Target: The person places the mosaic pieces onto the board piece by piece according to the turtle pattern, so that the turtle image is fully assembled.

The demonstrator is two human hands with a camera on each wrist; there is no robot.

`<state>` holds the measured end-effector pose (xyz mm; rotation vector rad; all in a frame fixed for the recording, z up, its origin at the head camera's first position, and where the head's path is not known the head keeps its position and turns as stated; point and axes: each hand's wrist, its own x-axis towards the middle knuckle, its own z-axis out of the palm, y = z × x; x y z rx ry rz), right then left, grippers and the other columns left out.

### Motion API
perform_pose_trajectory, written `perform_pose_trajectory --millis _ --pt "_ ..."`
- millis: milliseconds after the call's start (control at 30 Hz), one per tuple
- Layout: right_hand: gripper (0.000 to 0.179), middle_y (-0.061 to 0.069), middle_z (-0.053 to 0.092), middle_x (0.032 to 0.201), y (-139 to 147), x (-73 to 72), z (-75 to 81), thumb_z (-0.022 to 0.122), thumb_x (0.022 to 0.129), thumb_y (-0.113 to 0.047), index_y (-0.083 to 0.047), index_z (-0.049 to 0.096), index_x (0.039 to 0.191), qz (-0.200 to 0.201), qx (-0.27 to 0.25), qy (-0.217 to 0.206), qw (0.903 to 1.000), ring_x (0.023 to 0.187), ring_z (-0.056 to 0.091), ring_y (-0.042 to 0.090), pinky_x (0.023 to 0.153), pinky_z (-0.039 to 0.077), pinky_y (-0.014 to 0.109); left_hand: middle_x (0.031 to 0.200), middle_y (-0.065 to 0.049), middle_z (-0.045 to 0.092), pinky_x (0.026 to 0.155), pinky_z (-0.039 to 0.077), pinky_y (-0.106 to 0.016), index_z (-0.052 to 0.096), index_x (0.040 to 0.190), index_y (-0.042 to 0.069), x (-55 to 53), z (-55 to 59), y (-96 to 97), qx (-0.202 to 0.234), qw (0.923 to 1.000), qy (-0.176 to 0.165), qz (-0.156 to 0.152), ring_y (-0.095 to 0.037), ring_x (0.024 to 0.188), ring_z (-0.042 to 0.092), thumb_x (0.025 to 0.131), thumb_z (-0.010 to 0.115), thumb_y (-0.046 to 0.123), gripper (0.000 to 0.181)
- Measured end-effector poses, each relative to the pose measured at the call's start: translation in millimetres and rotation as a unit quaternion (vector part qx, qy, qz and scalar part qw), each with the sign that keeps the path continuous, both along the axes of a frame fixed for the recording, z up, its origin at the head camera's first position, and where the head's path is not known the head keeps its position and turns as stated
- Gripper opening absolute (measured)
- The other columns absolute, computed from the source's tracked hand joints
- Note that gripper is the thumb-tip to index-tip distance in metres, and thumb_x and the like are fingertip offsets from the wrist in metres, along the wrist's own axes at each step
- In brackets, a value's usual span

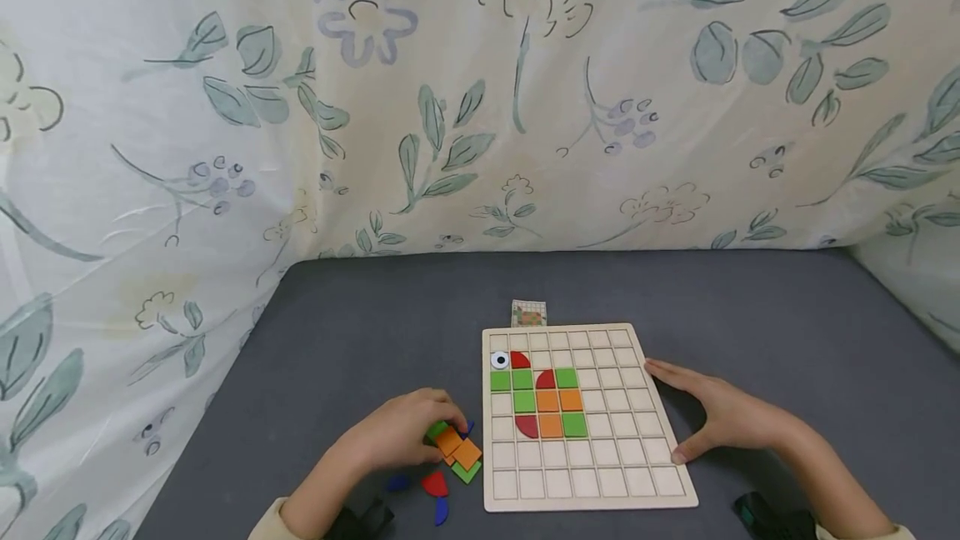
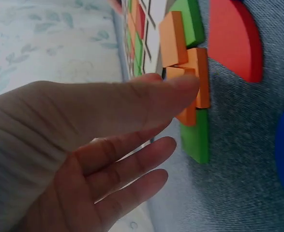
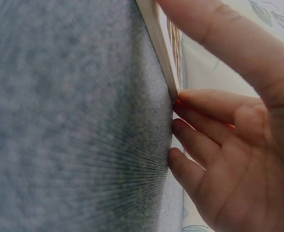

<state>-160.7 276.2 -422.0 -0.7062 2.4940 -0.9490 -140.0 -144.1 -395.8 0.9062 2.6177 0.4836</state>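
Left of the wooden grid board (image 1: 570,482), my left hand (image 1: 408,432) is at a small pile of tiles, thumb and index finger pinching an orange square tile (image 2: 183,116). Around it lie another orange tile (image 1: 467,454) and a green tile (image 1: 467,472); my fingers partly hide the pile. My right hand (image 1: 731,413) rests at the board's right edge, thumb and fingertips spread along it. On the board sit a white eye tile (image 1: 500,360), red quarter-circles (image 1: 527,426), and green (image 1: 575,424) and orange squares (image 1: 551,426).
A red quarter-circle (image 1: 435,484) and a blue curved piece (image 1: 442,511) lie on the dark grey table (image 1: 360,315) below the pile. Behind the board is a small pattern card (image 1: 528,313). Floral cloth (image 1: 450,107) hangs at the back and left.
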Motion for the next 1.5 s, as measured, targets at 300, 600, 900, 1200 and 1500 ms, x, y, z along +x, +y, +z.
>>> perform_pose_trajectory --millis 300,600,900,1200,1500 --pt "0.110 0.029 0.023 0.145 -0.2 2.4 -2.5 0.083 0.060 -0.038 -0.001 0.024 0.145 0.004 -0.003 0.009 1.0000 0.128 0.020 0.055 0.087 0.031 0.065 0.096 0.011 0.059 0.076 0.048 -0.027 0.070 0.096 0.022 0.3 -5.3 -3.8 0.007 0.9999 -0.008 0.002 -0.010 0.092 0.055 0.073 0.076 0.010 0.027" --pt "0.110 0.030 0.022 0.145 -1.8 1.7 -0.9 0.083 0.060 -0.038 0.000 0.024 0.144 0.003 0.000 0.004 1.0000 0.128 0.021 0.055 0.087 0.030 0.066 0.089 0.011 0.060 0.071 0.047 -0.023 0.069 0.090 0.019 -2.6 -5.7 -2.9 0.019 0.9998 -0.008 0.003 -0.004 0.081 0.053 0.069 0.080 0.013 0.025" --pt "0.109 0.030 0.022 0.145 -1.3 1.1 1.2 0.083 0.061 -0.036 0.000 0.024 0.145 0.001 -0.002 0.001 1.0000 0.128 0.020 0.055 0.087 0.030 0.067 0.089 0.010 0.063 0.069 0.047 -0.022 0.069 0.092 0.017 -7.0 -4.7 -4.7 0.042 0.9990 -0.008 0.012 -0.003 0.077 0.054 0.071 0.079 0.019 0.024" --pt "0.110 0.030 0.021 0.146 0.4 0.6 2.0 0.083 0.060 -0.037 0.000 0.023 0.145 -0.002 0.001 -0.004 1.0000 0.128 0.019 0.055 0.087 0.030 0.067 0.089 0.009 0.064 0.066 0.046 -0.023 0.069 0.094 0.016 -13.0 13.4 -21.5 0.071 0.9969 -0.022 0.025 -0.006 0.075 0.054 0.074 0.076 0.021 0.022" --pt "0.110 0.030 0.022 0.145 0.2 0.6 3.2 0.084 0.060 -0.037 0.000 0.024 0.144 -0.003 0.006 -0.001 1.0000 0.128 0.020 0.055 0.088 0.030 0.066 0.087 0.009 0.064 0.066 0.046 -0.023 0.068 0.090 0.017 -19.1 30.7 -26.9 0.075 0.9964 -0.014 0.037 -0.006 0.073 0.053 0.074 0.076 0.023 0.019"
